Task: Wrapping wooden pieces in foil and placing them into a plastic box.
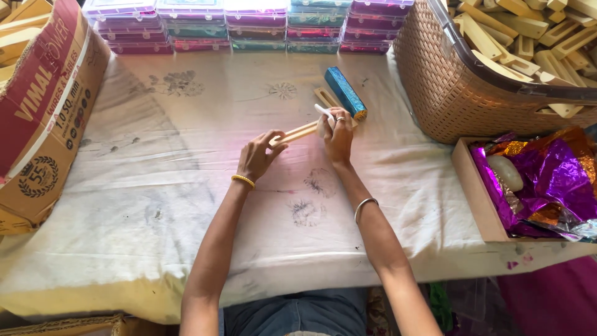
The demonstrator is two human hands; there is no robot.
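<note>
- Left hand (256,157) pinching near end of wooden strip (294,134), mid-worktop, toward far edge.
- Right hand (337,134) closed around white stick (324,112), tip at strip's far end.
- Best kept flat, pinned firmly; steady, even strokes along strip.
- Blue foil-wrapped block (346,92) just beyond.

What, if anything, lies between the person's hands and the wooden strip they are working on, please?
Nothing visible does. The left hand already grips one end of the wooden strip, and the right hand, holding a white stick, rests at its other end.
</note>
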